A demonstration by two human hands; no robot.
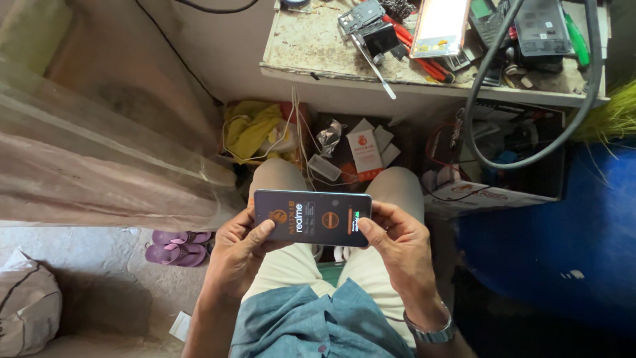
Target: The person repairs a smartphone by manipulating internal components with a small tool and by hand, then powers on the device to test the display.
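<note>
Now, centre frame, over my knees: phone lying sideways, my left hand and right hand each grasping one short end, thumbs on the glossy face. Judged light, rigid, slick, breakable; edges give the safest hold. Cluttered bench at top.

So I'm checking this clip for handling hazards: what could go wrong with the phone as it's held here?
1. The dark rectangular phone is pinched only at its ends by the left hand and right hand, above the knees; a slip could probably drop it to the concrete floor.
2. The thick black cable loops off the cluttered bench just ahead; raised hands might snag it.
</note>
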